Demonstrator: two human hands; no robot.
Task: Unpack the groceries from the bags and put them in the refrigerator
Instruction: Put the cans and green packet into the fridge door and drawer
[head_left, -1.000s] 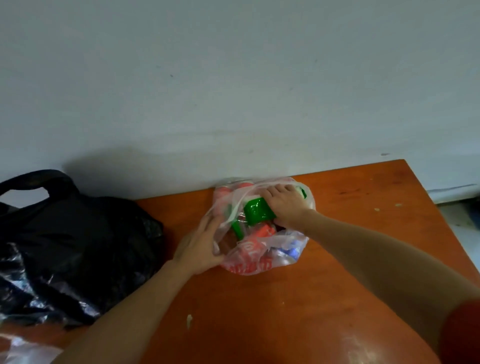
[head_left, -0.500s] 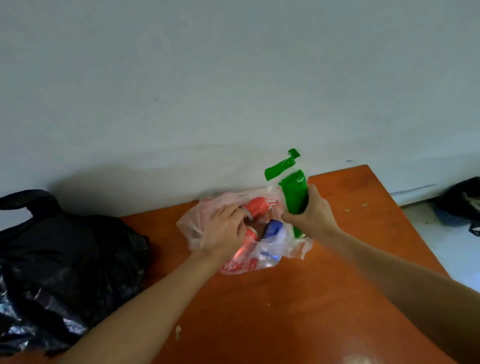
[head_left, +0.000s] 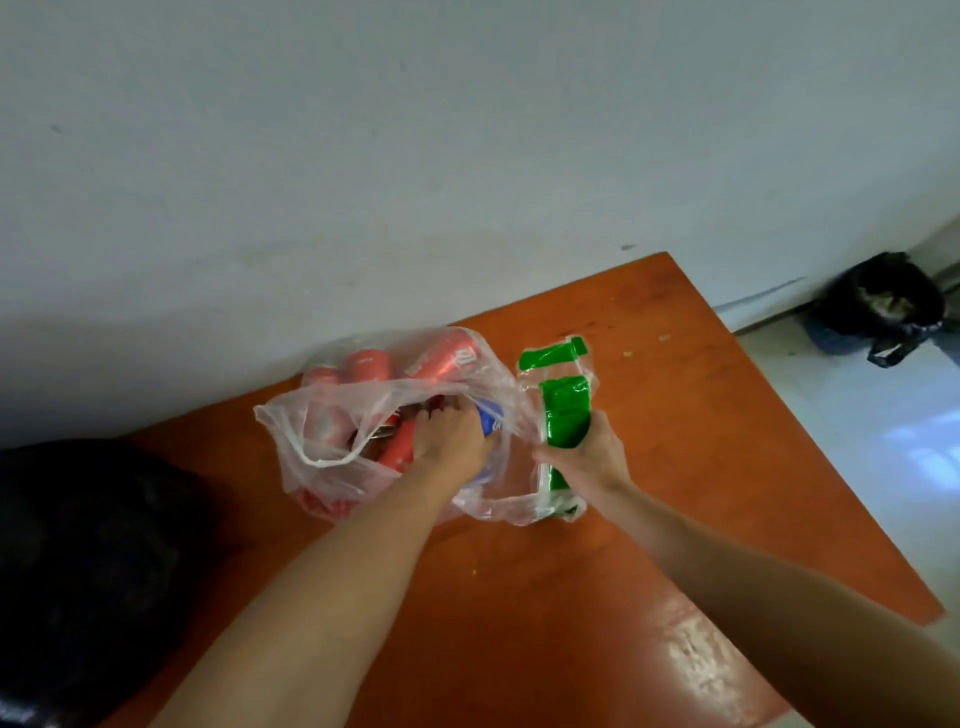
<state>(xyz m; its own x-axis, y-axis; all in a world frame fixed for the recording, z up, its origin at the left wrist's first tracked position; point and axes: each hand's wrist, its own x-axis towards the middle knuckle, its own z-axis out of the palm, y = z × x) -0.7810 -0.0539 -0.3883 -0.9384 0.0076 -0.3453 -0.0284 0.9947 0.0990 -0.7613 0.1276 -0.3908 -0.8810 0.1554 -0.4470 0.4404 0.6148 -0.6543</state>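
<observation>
A clear plastic bag (head_left: 332, 410) lies on the orange table (head_left: 675, 415) against the wall. Several red cans (head_left: 363, 364) and a blue can (head_left: 489, 418) show inside it. My left hand (head_left: 452, 439) reaches into the bag's mouth, its fingers curled over the blue can. My right hand (head_left: 592, 457) grips a green-and-clear plastic packet (head_left: 563, 410), which stands on the table just right of the bag. The packet's lower part is partly hidden by my hand.
A large black plastic bag (head_left: 88, 561) fills the table's left side. The white wall rises right behind the table. On the floor at far right sits another black bag (head_left: 878, 301). The table's right edge drops to white floor tiles.
My right hand has lowered the green packet from above the bag down onto the table beside it. My left hand has gone deeper into the bag, onto the blue can.
</observation>
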